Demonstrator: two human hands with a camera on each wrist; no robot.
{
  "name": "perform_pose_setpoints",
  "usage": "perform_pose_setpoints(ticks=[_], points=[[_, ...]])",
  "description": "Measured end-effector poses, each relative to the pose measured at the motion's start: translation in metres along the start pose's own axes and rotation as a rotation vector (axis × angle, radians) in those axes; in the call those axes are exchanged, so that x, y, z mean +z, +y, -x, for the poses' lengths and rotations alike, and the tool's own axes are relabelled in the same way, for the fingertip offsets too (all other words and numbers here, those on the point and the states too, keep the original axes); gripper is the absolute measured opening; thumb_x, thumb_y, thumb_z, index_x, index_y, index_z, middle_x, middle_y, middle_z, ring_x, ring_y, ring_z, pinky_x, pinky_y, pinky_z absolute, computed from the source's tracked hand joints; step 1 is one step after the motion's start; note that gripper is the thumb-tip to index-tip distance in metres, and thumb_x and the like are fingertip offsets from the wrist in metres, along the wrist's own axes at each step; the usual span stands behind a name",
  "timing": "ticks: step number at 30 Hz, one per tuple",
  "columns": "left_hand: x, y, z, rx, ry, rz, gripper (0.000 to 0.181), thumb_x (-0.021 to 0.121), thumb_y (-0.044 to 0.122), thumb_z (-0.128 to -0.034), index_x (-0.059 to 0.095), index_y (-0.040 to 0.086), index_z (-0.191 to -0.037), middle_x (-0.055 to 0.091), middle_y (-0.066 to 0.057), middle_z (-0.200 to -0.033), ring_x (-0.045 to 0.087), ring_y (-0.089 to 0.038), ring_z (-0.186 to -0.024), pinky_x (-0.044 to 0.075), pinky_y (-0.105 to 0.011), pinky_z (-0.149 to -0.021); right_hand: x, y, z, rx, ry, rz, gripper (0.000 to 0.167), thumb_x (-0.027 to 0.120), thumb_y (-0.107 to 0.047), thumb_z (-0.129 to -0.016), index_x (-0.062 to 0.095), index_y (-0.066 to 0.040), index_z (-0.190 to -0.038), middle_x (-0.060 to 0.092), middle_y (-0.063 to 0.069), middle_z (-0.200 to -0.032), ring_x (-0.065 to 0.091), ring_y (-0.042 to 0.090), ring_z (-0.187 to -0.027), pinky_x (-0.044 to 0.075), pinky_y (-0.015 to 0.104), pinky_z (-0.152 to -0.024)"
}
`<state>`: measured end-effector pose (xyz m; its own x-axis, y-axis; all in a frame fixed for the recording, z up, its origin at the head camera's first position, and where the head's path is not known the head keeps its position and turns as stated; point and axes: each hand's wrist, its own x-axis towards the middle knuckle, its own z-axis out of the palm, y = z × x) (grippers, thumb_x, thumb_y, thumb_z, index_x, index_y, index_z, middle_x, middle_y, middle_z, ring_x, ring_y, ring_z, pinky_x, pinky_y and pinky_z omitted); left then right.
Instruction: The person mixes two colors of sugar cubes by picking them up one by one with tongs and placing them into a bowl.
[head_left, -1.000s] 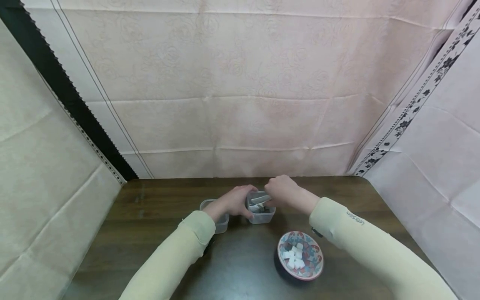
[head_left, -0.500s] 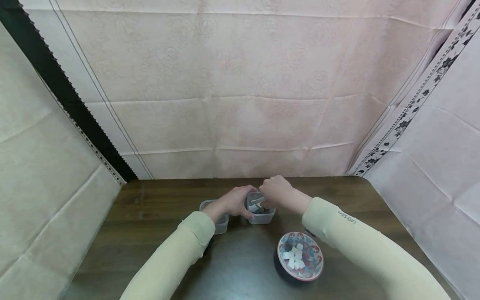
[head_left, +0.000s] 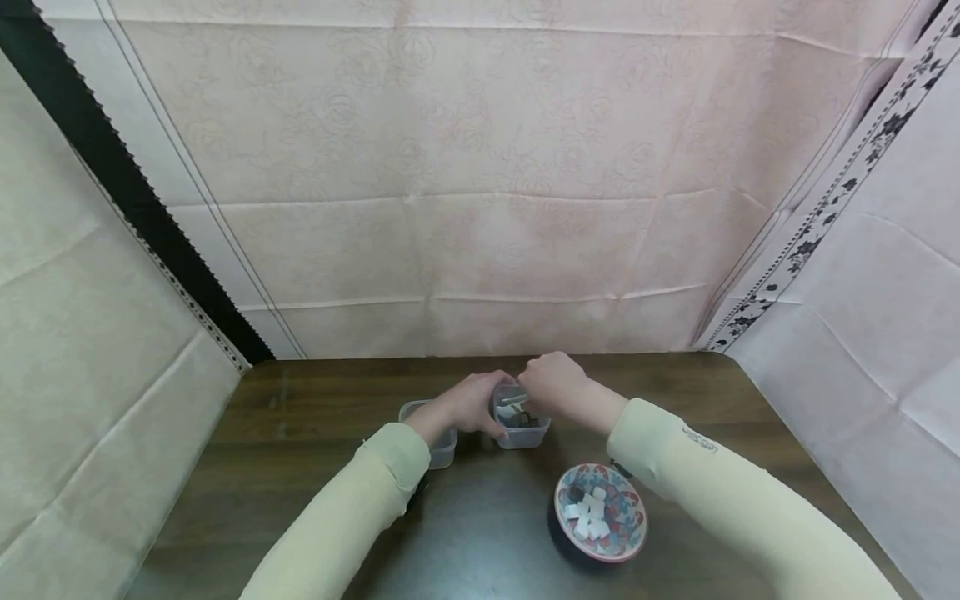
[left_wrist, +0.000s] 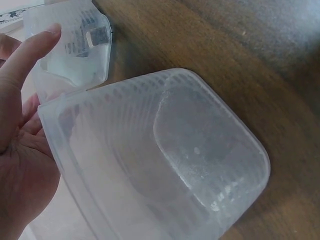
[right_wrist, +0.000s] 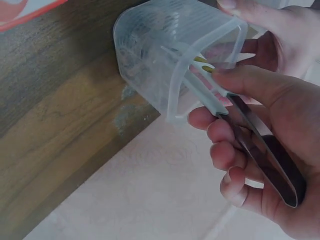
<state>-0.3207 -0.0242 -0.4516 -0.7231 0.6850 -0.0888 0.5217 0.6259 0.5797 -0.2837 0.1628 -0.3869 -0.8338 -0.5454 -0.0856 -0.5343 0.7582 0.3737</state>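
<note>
My right hand (head_left: 557,383) holds a pair of tongs (right_wrist: 262,147) with dark shiny metal arms and pale tips. The tips reach inside a clear plastic container (head_left: 522,437) near the back of the table; something white shows in it, hard to make out. My left hand (head_left: 471,402) grips that container by its left side, thumb at the near side and fingers at the far side. Just left of it, partly under my left wrist, stands a second clear container (left_wrist: 150,150), with nothing visible inside it.
A round patterned bowl (head_left: 633,525) with a red rim stands nearer to me on the right, holding several white cubes (head_left: 588,517). The brown wooden table (head_left: 322,467) ends at pale patterned cloth (head_left: 480,208) at the back and sides.
My right hand has shifted slightly left over the container with the tongs, and the right forearm has followed. The left hand, both containers and the bowl stay in place.
</note>
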Motion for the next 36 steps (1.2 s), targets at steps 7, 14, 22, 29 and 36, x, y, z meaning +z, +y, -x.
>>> perform_pose_setpoints(ticks=[7,14,22,29,36], points=[[0.000,0.003,0.002,0.017,0.021,-0.032,0.085,0.099,0.022,-0.0773,0.055,0.009,-0.148,0.064,-0.011,-0.144,0.059,-0.028,-0.134,0.048,-0.045,-0.114,-0.005,0.009,0.023,-0.022,0.066,-0.047,0.031,0.084,-0.037,-0.092,0.070,-0.015,-0.075,0.064,-0.001,-0.066,0.056,0.017,-0.056,0.054,0.038,-0.053],[0.001,0.005,0.003,0.048,0.045,-0.039,0.086,0.099,0.020,-0.0757,0.055,0.006,-0.148,0.065,-0.013,-0.143,0.059,-0.031,-0.134,0.047,-0.044,-0.115,-0.013,0.019,0.055,-0.057,0.232,-0.061,0.040,0.085,-0.033,-0.088,0.057,-0.019,-0.063,0.056,-0.006,-0.062,0.045,0.013,-0.053,0.047,0.037,-0.049],[0.001,0.004,0.004,0.026,0.031,-0.029,0.086,0.098,0.021,-0.0776,0.054,0.007,-0.149,0.063,-0.012,-0.146,0.055,-0.031,-0.138,0.046,-0.046,-0.117,-0.026,0.026,0.090,-0.083,0.304,-0.027,0.028,0.088,-0.031,-0.086,0.068,-0.018,-0.071,0.063,-0.006,-0.068,0.052,0.011,-0.056,0.046,0.030,-0.049],[0.000,0.005,0.005,0.019,0.020,-0.014,0.084,0.097,0.020,-0.0792,0.053,0.007,-0.150,0.062,-0.013,-0.147,0.056,-0.031,-0.137,0.046,-0.047,-0.116,-0.034,0.030,0.124,-0.111,0.370,-0.018,0.029,0.089,-0.033,-0.085,0.067,-0.019,-0.073,0.063,-0.007,-0.071,0.059,0.012,-0.060,0.046,0.029,-0.049],[-0.001,0.007,0.005,0.024,0.020,-0.019,0.084,0.098,0.018,-0.0788,0.054,0.005,-0.149,0.062,-0.015,-0.147,0.056,-0.033,-0.137,0.046,-0.048,-0.116,-0.032,0.033,0.159,-0.127,0.368,-0.086,0.030,0.090,-0.031,-0.083,0.064,-0.021,-0.072,0.056,-0.011,-0.068,0.057,0.010,-0.059,0.044,0.030,-0.049]])
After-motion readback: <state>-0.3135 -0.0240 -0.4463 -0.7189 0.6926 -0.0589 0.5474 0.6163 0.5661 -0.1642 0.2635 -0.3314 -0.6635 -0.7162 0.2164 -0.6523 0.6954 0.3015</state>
